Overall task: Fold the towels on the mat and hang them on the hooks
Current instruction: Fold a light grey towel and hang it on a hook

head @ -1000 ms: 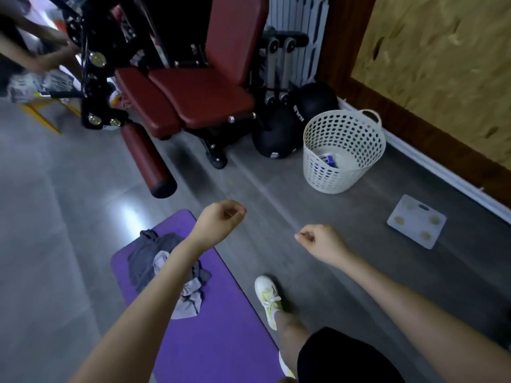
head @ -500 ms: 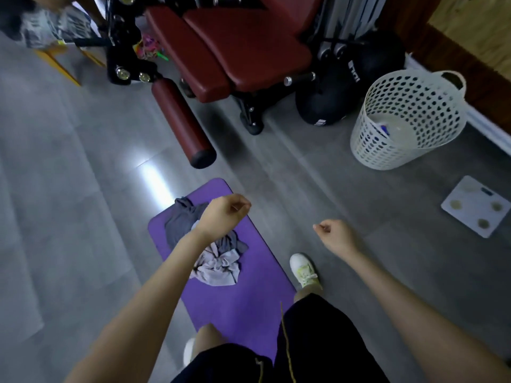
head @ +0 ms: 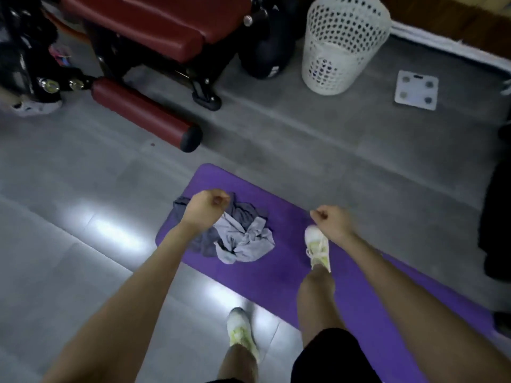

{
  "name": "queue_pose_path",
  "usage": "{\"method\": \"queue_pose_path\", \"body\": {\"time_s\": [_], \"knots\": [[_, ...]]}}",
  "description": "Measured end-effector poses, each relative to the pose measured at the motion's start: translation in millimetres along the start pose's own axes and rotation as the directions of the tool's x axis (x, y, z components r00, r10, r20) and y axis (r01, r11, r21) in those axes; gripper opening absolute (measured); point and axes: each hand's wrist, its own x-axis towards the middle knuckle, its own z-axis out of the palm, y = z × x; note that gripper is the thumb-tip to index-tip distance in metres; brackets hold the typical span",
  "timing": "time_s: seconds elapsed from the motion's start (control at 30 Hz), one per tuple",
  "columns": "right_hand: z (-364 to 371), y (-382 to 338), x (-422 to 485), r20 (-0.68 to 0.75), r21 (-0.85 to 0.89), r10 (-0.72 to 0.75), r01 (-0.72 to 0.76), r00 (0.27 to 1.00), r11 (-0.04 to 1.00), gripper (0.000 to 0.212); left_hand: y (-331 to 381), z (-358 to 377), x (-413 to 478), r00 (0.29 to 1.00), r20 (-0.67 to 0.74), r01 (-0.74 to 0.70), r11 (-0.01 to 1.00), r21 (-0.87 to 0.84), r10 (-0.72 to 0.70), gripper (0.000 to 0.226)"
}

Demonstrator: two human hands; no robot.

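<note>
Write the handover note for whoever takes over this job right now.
Left hand: fingers curled, empty, over the crumpled dark grey towel.
Right hand: fingers curled, empty, over the edge of the purple foam mat.
The dark towel and a crumpled light grey towel lie heaped together on the mat.
Done: nothing; neither towel is folded.
Left: fold both and hang them on the hooks, which are out of view.

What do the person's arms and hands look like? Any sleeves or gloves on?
No sleeves and no gloves. The left hand and right hand are bare, and so are the left arm and right arm. No watch, band or ring shows. The person also wears black shorts and white lace-up sneakers with yellow-green trim.
</note>
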Motion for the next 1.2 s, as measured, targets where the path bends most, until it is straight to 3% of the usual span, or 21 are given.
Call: {"method": "queue_pose_path", "body": {"time_s": [0.2, 0.3, 0.47, 0.6, 0.8, 1.03, 1.1, 1.2], "knots": [[43.2, 15.9, -85.8, -0.05, 0.012, 0.099, -0.098, 0.994, 0.995, 0.026, -43.5, 49.6, -48.6, 0.993, 0.11, -0.037, 0.999, 0.024, 0.034, 0.016], [65.8, 37.4, -110.0, -0.034, 0.014, 0.12, -0.119, 0.992, 0.993, 0.027, -64.3, 86.8, -65.4, 0.991, 0.131, 0.039, 0.999, 0.028, -0.042, 0.017], [115.0, 96.9, -124.9, -0.054, 0.045, 0.127, -0.125, 0.99, 0.991, 0.027, -103.5, 171.2, -82.4, 0.99, 0.093, 0.096, 0.987, 0.129, -0.108, 0.018], [172.9, 153.0, -122.9, -0.053, 0.105, 0.097, -0.091, 0.994, 0.99, 0.027, -149.9, 250.6, -92.8, 0.996, 0.059, 0.053, 0.975, 0.216, -0.068, 0.012], [274.1, 228.3, -77.3, -0.075, 0.166, 0.082, -0.069, 0.994, 0.984, 0.023, -228.9, 367.4, -70.8, 0.99, -0.135, 0.061, 0.972, 0.228, -0.031, 0.015], [404.1, 298.9, 10.8, -0.076, 0.189, 0.039, -0.024, 0.996, 0.982, 0.025, -335.4, 482.5, 13.3, 0.96, -0.194, -0.117, 0.919, 0.377, 0.201, 0.016], [438.9, 315.0, 41.5, -0.077, 0.195, 0.017, -0.001, 0.997, 0.981, 0.025, -365.8, 507.6, 46.4, 0.936, -0.155, -0.212, 0.855, 0.473, 0.317, 0.018], [482.5, 336.7, 83.6, -0.078, 0.182, -0.026, 0.04, 0.997, 0.983, 0.027, -403.6, 537.0, 89.1, 0.925, -0.087, -0.232, 0.73, 0.642, 0.37, 0.029]]}}
